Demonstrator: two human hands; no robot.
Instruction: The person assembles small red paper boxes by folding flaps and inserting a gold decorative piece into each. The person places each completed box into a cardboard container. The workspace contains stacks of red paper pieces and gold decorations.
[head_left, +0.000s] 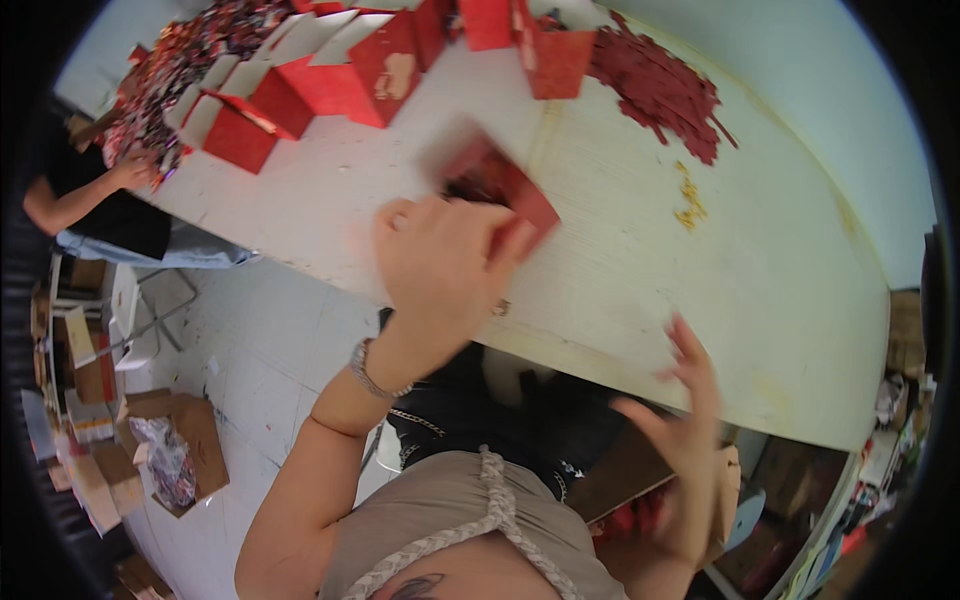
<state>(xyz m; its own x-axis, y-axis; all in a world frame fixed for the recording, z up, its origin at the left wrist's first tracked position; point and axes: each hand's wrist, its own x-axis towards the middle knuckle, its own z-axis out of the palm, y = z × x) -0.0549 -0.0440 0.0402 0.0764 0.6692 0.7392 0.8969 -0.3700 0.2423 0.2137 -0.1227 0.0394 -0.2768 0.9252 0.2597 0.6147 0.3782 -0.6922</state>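
Note:
A small open-topped red paper box (536, 208) stands over the near part of the table, tilted and smeared by motion. Dark contents show inside it, too blurred to name. My left hand (440, 262) grips its near side, fingers curled at the edge, and a bracelet circles that wrist. Off to the right, past the table's front edge, my right hand (685, 395) hangs in the air with fingers spread and holds nothing. Below it sits an open cardboard carton (625, 470) with red things in it, partly hidden by my right forearm.
Several open red boxes (345, 85) line the table's (620, 290) far side. A heap of small wrapped pieces (190, 65) lies far left, near another person (110, 205). Dark red flat strips (665, 85) and small gold bits (688, 200) lie to the right.

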